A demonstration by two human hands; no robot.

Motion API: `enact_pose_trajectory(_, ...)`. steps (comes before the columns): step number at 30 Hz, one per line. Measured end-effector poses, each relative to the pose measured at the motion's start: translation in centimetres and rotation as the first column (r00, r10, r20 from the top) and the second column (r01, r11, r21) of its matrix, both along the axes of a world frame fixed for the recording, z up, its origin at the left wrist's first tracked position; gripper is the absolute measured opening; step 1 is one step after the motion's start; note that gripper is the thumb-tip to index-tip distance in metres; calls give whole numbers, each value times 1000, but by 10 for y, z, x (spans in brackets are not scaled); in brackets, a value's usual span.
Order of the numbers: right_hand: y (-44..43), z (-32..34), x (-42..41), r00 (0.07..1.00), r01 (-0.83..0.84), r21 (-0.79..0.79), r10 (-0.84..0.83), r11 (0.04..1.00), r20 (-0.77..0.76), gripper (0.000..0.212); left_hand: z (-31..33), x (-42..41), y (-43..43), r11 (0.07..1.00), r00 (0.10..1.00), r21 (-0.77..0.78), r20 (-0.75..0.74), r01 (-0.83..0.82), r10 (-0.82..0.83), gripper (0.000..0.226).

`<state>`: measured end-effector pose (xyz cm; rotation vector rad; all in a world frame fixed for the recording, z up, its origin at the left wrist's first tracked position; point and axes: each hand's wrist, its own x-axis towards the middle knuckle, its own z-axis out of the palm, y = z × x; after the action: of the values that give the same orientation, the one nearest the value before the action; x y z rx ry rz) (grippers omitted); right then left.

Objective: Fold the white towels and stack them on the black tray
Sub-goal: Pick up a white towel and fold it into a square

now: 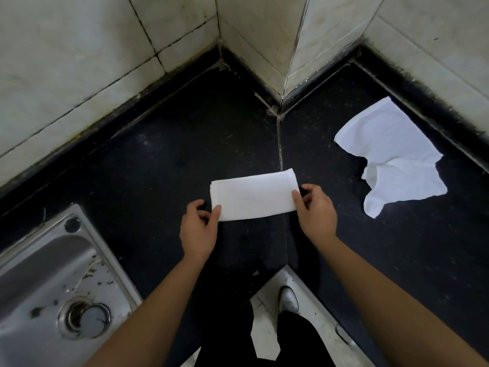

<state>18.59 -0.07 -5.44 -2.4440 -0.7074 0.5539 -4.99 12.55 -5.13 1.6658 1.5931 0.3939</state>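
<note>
A white towel (254, 197), folded into a narrow rectangle, lies flat on the black countertop (172, 160) in the middle of the view. My left hand (199, 229) pinches its near left corner between thumb and fingers. My right hand (316, 210) pinches the near right corner the same way. A second white towel (391, 160) lies crumpled and unfolded on the counter to the right, near the wall. No black tray is visible apart from the black counter surface.
A steel sink (53, 282) with a round drain sits at the lower left. Tiled walls (264, 35) form a protruding corner behind the counter. Below the counter's inner edge I see my dark trousers and a white shoe (288, 300).
</note>
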Motion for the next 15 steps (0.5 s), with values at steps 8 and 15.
enact_pose_trajectory(8, -3, -4, 1, 990, -120, -48, 123, 992, 75, 32, -7, -4, -11, 988, 991, 102, -73, 120, -113, 35)
enact_pose_trajectory(15, 6, 1, -8, 846, -336, -89, 342, 938, 408, 39, -3, 3, -12, 816, 903, 419, -337, 398, -268, 40)
